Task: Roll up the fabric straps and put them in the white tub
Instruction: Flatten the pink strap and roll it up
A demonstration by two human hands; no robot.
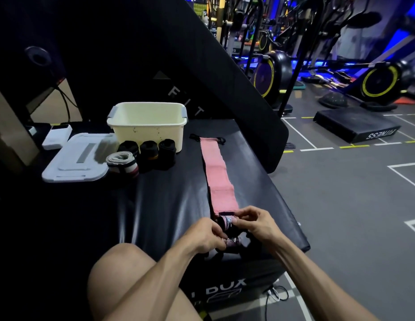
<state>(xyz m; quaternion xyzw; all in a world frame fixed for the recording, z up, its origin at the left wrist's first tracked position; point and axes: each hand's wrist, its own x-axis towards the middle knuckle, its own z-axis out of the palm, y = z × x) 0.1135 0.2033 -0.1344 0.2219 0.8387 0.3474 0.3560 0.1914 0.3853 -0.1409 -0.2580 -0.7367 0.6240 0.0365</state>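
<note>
rolled straps (146, 155) before white tub (147, 126)

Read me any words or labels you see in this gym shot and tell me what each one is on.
"FITNESS", upside down, on the side of the black step platform on the floor.
"DUX", partly cut off, on the front of the black padded box.
"FIT", faint, the rest hidden, on the leaning black mat behind the white tub.
Print on the pink strap roll: too blurred.

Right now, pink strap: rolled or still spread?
Mostly spread. Only the near end of the pink strap is rolled, pinched between the left hand and right hand; the rest lies flat on the bench.
</note>
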